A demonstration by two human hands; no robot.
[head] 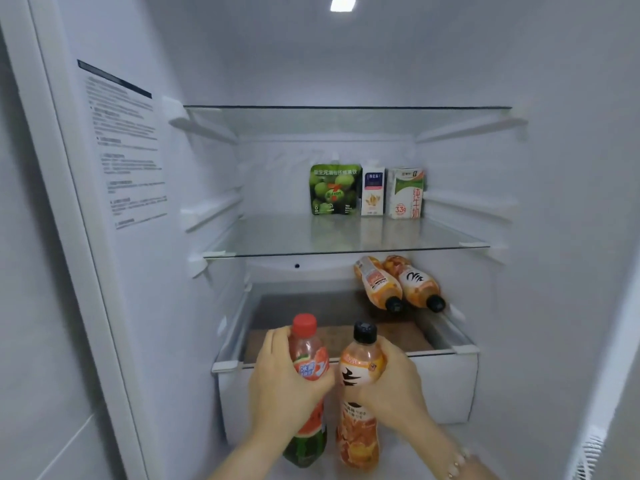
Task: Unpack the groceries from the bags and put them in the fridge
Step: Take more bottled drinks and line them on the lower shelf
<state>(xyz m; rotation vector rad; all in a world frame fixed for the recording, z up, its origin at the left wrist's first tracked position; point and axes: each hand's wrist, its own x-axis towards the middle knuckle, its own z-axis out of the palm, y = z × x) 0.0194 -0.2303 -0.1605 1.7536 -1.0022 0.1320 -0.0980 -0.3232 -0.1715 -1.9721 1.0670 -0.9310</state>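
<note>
An open white fridge (571, 202) is seen from the front, its interior lit from above. On the middle glass shelf (277, 242), a green pouch (335, 189) and two cartons (391, 192) are stood side by side near the back. Below, two orange bottles (398, 284) are laid on their sides at the right. In front of the lower shelf, a red-capped watermelon bottle (306, 368) is clasped upright by the left hand (280, 379), and a black-capped orange bottle (360, 389) is clasped by the right hand (391, 386). The bottles are held just beside each other.
</note>
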